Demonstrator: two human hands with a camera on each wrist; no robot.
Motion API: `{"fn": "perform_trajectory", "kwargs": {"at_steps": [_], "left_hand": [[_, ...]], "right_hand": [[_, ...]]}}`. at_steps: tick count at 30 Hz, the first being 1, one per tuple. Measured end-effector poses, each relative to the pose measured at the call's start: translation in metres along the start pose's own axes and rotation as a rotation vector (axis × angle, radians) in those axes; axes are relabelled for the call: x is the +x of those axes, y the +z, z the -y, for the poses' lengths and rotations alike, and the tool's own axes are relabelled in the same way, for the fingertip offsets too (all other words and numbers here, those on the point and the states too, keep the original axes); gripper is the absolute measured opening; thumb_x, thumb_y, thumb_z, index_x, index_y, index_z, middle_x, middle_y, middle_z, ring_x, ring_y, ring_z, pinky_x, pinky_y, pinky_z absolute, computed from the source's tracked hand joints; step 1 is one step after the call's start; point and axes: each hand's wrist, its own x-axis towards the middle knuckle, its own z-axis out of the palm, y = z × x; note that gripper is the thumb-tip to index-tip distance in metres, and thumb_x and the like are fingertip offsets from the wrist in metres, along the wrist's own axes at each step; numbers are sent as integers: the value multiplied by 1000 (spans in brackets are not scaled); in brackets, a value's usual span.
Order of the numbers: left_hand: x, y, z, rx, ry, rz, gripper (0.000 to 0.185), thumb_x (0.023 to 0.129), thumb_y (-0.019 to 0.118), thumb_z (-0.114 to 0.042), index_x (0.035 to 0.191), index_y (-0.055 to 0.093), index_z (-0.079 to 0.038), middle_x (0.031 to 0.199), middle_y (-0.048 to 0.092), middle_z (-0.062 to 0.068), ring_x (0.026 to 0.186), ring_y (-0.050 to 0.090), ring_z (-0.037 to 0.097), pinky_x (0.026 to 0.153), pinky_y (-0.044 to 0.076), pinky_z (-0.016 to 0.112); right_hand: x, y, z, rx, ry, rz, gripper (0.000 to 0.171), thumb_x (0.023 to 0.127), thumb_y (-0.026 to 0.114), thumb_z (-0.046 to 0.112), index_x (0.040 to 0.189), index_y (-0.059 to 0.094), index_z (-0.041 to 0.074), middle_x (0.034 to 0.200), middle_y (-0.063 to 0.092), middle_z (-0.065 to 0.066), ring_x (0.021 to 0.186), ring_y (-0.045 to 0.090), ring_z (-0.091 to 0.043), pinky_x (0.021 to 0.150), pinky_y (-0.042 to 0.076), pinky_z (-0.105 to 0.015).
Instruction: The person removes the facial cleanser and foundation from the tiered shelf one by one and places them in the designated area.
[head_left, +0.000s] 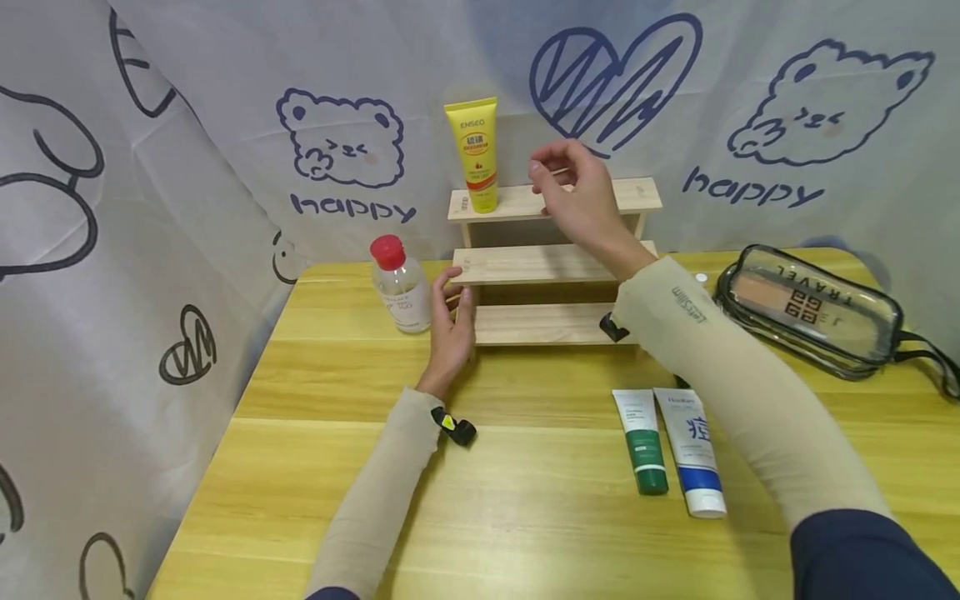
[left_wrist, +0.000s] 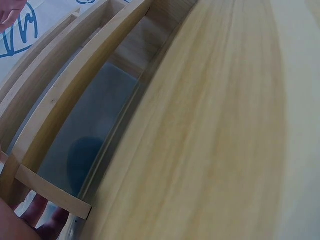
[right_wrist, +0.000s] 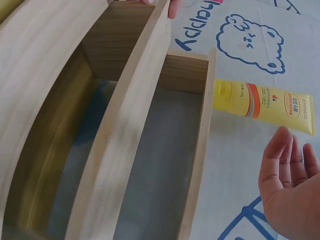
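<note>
A three-tier wooden shelf rack [head_left: 536, 265] stands at the back of the table. On its top tier, at the left end, a yellow tube [head_left: 477, 158] stands upright on its cap. My left hand [head_left: 452, 329] holds the rack's left end, with fingers [left_wrist: 35, 210] showing behind the side slat in the left wrist view. Over the right half of the top tier hovers my right hand [head_left: 577, 196], its fingers loosely bent and nothing in them. The right wrist view shows this hand [right_wrist: 287, 185] beside the yellow tube [right_wrist: 265, 103], a gap between them.
Left of the rack is a clear bottle with a red cap [head_left: 401, 292]. Two tubes lie on the table [head_left: 525, 500] at front right: a green-and-white tube [head_left: 642, 442] and a blue-and-white tube [head_left: 690, 454]. A transparent travel pouch [head_left: 817, 308] lies at the right.
</note>
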Motion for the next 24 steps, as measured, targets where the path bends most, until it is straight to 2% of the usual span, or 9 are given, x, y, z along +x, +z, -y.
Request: {"fn": "perform_trajectory", "kwargs": {"at_steps": [5, 13, 21, 24], "left_hand": [[0, 1, 1, -9, -3, -12, 39, 117, 46, -18, 156, 43, -18, 138, 54, 20, 125, 56, 32, 104, 46, 42], [2, 1, 1, 11, -11, -3, 40, 117, 45, -18, 157, 41, -19, 138, 54, 17, 123, 56, 27, 103, 48, 40], [2, 2, 3, 5, -3, 3, 40, 118, 45, -18, 157, 42, -19, 140, 53, 19, 127, 56, 31, 105, 47, 42], [2, 1, 3, -5, -6, -3, 40, 117, 46, -18, 157, 43, -20, 139, 53, 20, 127, 57, 33, 105, 47, 43]], "right_hand": [[7, 7, 5, -46, 12, 30, 37, 111, 63, 26, 143, 61, 7, 132, 66, -7, 112, 63, -16, 85, 60, -28], [20, 20, 10, -57, -11, 21, 37, 110, 65, 20, 141, 60, 2, 134, 65, -12, 120, 63, -21, 108, 52, -30], [30, 35, 15, -1, 80, 31, 56, 104, 76, 22, 151, 49, 8, 145, 58, -11, 132, 60, -21, 113, 50, -26], [32, 41, 14, 21, 145, 12, 62, 102, 79, 24, 154, 47, 12, 148, 57, -10, 136, 59, -20, 115, 49, -25]]}}
